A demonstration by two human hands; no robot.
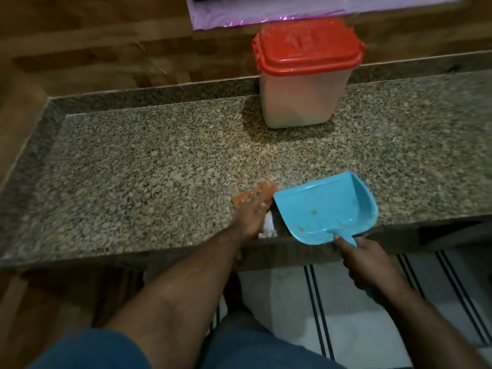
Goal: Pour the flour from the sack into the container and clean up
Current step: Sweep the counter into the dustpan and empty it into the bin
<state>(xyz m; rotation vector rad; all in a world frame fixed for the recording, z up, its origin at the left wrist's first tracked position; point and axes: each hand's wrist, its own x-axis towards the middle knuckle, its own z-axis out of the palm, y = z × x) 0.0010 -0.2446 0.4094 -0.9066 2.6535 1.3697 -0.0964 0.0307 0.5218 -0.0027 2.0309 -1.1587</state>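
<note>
Head view, one frame, some motion blur around the left hand.

Container (pixel 303 83): translucent plastic tub with a red lid (pixel 306 46), lid seated and closed. It stood upright at the back of the speckled granite counter (pixel 146 155), against the low granite upstand. Through the wall a pale fill was visible, consistent with flour, reaching most of the way up; the exact level could not be read.

Dustpan (pixel 324 209): blue plastic, resting on the counter at the front edge, mouth facing left. Inside were a few small specks and smears near the handle end, and otherwise the pan's floor showed bare. The right hand (pixel 372 265) gripped its handle, fingers curled around it, below the counter edge.

Left hand (pixel 253 209): lay flat on an orange cloth or sponge (pixel 255 195), fingers extended and pressing down on it, just beside the dustpan's open mouth. A small white patch (pixel 269 225) lay on the counter between the hand and the pan; whether it was flour or something else could not be told from the blur.

No sack could be identified with certainty. A white surface with dark stripes (pixel 346 302) lay below the counter edge; its nature was unclear.

A purple sheet (pixel 226 14) lay above the wall tiles behind the container.
</note>
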